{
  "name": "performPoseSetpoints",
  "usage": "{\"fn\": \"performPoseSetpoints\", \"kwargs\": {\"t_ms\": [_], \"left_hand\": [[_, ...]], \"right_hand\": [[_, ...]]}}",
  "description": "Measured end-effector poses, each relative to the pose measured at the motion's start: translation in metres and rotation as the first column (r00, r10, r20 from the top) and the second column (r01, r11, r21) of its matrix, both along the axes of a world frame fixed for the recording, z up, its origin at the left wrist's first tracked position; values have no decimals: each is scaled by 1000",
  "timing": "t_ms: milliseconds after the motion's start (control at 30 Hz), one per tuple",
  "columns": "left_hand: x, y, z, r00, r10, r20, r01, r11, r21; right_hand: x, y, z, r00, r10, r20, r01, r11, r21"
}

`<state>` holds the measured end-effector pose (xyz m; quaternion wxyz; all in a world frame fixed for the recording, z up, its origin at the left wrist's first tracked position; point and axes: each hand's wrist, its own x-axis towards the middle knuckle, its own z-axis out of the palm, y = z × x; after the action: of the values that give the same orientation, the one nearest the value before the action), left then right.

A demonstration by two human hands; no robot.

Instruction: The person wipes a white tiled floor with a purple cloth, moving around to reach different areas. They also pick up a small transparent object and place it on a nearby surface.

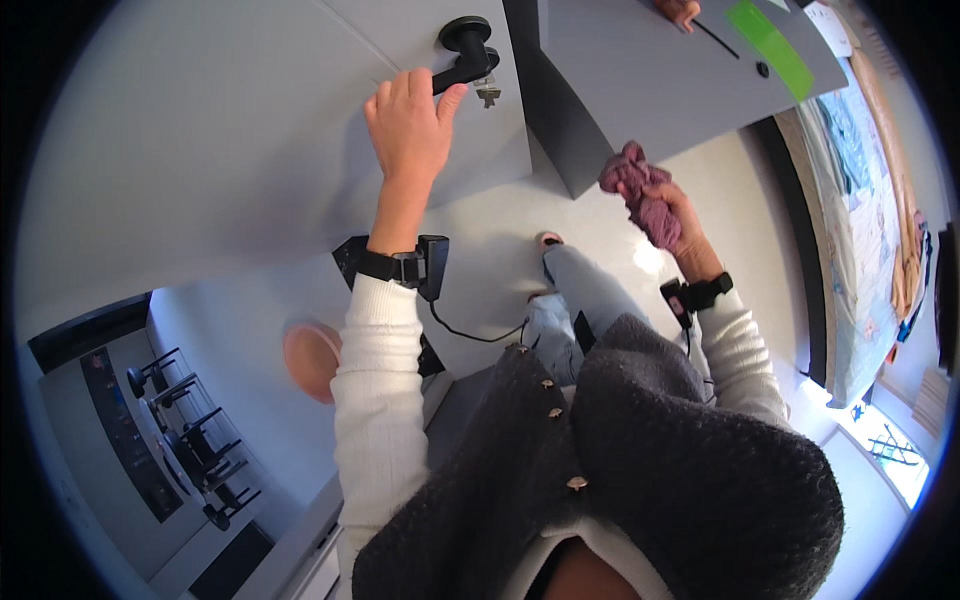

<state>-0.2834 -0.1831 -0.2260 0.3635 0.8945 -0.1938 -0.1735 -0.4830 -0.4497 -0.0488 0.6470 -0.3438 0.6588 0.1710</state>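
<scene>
My left hand [411,124] is wrapped around the lever of a black door handle [466,56] on a pale grey door [262,112]. Keys [488,96] hang from the lock beside the lever. In my right hand [681,214] is a bunched, mauve knit cloth [641,184], its crumpled end sticking out past my fingers. The cloth is close to the lower corner of a grey cabinet or desk [622,75]; whether they touch I cannot tell.
A bed [862,187] with patterned bedding runs along the right. On the floor at left stands a pink basin [311,361]. Further left, through an opening, a table with several black chairs [195,442] shows. A cable [476,334] hangs from my left wrist device.
</scene>
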Motion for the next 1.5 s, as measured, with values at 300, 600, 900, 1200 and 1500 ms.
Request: {"fn": "performPoseSetpoints", "kwargs": {"t_ms": [300,600,900,1200,1500], "left_hand": [[-97,95,99,993,-57,-100,52,997,-55],[-254,281,182,755,458,-470,-264,868,421],[-358,215,181,-229,614,-755,-792,333,512],[-400,163,142,-269,542,-796,-894,167,416],[-480,208,215,-516,670,-534,-835,-256,486]], "right_hand": [[-6,1,32,969,-61,241,27,990,141],[-27,54,7,999,23,39,-32,965,260],[-32,35,-19,994,-110,0,107,970,219],[-47,28,-41,994,-111,21,105,978,183],[-67,34,-29,997,-26,69,12,981,191]]}}
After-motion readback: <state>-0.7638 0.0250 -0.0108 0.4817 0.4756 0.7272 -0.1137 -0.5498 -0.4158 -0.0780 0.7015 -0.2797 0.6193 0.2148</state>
